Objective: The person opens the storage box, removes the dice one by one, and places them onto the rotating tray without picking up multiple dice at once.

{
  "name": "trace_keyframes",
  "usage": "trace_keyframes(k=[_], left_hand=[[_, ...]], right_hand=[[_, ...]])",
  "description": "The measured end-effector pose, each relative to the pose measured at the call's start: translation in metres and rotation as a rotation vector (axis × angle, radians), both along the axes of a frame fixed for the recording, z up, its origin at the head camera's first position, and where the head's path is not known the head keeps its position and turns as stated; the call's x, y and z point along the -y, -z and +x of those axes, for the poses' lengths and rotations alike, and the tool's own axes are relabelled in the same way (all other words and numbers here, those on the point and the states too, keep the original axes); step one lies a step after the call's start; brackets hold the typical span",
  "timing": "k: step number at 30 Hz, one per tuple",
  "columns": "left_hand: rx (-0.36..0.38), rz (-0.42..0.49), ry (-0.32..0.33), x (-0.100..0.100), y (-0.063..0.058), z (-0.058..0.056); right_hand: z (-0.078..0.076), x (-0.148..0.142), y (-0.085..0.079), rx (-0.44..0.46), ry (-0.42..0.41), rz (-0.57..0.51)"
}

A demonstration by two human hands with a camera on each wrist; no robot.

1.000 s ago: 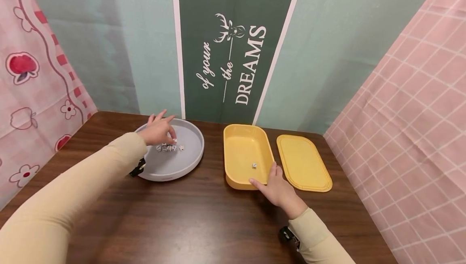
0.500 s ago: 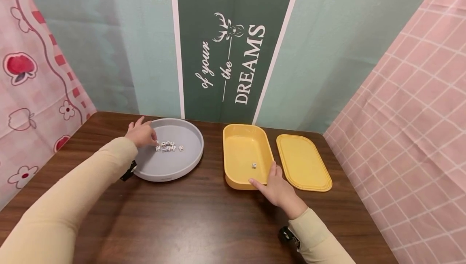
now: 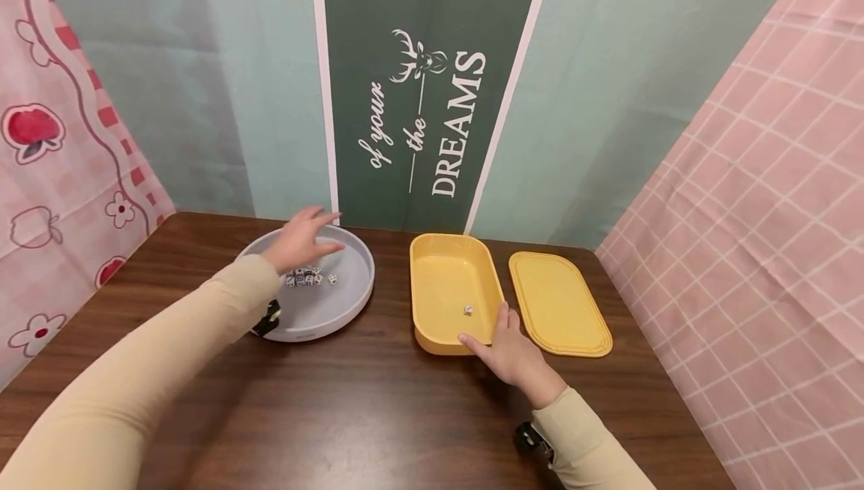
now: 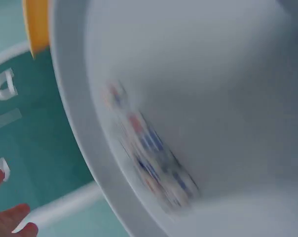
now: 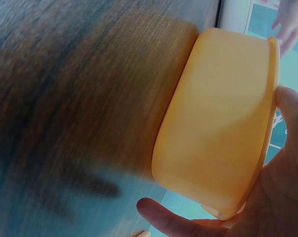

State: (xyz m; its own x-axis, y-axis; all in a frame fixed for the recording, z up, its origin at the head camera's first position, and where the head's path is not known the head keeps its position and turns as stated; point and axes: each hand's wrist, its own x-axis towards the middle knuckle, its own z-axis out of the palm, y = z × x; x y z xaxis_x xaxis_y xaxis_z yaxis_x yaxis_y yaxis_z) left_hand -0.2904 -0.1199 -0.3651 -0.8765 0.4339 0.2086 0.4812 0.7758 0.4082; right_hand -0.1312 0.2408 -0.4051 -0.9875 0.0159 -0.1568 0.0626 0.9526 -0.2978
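My left hand [image 3: 300,241] is over the round grey tray [image 3: 337,310], fingers and thumb spread apart, with nothing visible between them. Below it, several white dice [image 3: 309,278] lie in a cluster on the tray, partly covered by the hand; one die [image 3: 332,278] sits a little to the right. The left wrist view shows these dice blurred. My right hand [image 3: 516,355] holds the near right corner of the yellow rectangular container [image 3: 439,280], thumb at the rim [image 5: 276,98] and fingers along the outer side. A single die [image 3: 469,311] lies on the container's floor.
A flat yellow lid [image 3: 560,302] lies to the right of the container on the dark wooden table [image 3: 378,415]. Behind the table hangs a green cloth with lettering [image 3: 459,122]; pink patterned cloths [image 3: 742,212] stand at both sides.
The left hand moved left to the dice's edge, then back right and up, its fingers now spread. The right hand stays on the container, and the single die inside lies as before.
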Motion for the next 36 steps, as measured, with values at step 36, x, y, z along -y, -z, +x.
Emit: trace_keyframes(k=[36], left_hand=[[0.127,-0.429,0.288,-0.242,0.036,0.028]], right_hand=[[-0.001,0.001,0.001,-0.018,0.035,-0.018]])
